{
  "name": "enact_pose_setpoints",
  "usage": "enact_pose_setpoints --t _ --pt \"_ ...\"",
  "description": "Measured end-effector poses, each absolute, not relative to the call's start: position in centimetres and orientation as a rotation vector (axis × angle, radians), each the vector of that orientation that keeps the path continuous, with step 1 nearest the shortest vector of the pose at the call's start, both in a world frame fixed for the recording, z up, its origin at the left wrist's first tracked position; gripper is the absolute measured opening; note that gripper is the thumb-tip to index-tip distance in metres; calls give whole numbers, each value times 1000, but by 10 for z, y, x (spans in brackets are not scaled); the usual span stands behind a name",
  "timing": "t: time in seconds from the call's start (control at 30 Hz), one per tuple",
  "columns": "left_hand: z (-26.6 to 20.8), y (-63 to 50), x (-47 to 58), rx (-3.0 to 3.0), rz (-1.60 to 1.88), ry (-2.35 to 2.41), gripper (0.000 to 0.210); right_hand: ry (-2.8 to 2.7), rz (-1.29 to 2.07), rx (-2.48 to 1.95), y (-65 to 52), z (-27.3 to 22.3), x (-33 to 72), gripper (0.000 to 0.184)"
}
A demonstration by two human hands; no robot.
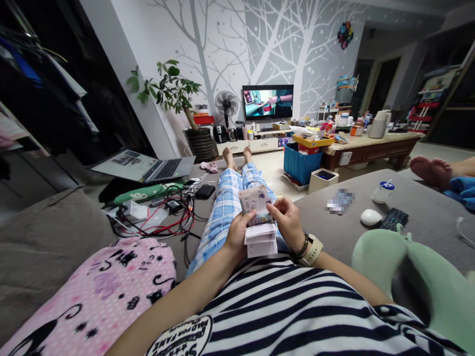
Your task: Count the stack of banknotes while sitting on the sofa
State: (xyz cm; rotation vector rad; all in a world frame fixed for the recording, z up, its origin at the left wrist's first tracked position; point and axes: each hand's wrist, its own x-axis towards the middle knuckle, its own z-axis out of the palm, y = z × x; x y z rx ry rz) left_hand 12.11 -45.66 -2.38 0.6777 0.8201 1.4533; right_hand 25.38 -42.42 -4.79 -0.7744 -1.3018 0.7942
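Above my lap I hold a fanned stack of purple-grey banknotes (254,198), printed with the number 5. My left hand (236,232) is closed around the stack's left side, thumb on top. The fingers of my right hand (287,220) pinch the stack's right edge. Just below, more pale paper notes (261,242) lie in overlapping layers against my striped shirt (282,301); whether they join the held stack I cannot tell. A pale watch and a dark bracelet circle my right wrist. My legs in blue checked trousers (218,212) stretch out ahead.
Left of me are an open laptop (148,168), tangled cables (181,217) and a pink cat-print cushion (111,282). On the right lie a white mouse (371,217), a small keyboard (394,219), a lidded jar (383,193) and a green neck pillow (378,249). Another person's feet (432,170) rest beyond.
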Motion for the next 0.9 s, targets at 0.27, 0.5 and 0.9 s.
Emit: enact_pose_setpoints --t 0.27,0.5,0.9 --pt "-21 -455 124 635 1438 789 26 -1374 703 -773 -422 -50 255 37" --pt "-24 -449 125 572 1432 730 35 -1426 639 -678 -434 -45 256 29" --pt "-19 -454 126 606 1452 849 24 -1433 692 -622 -435 -49 253 16"
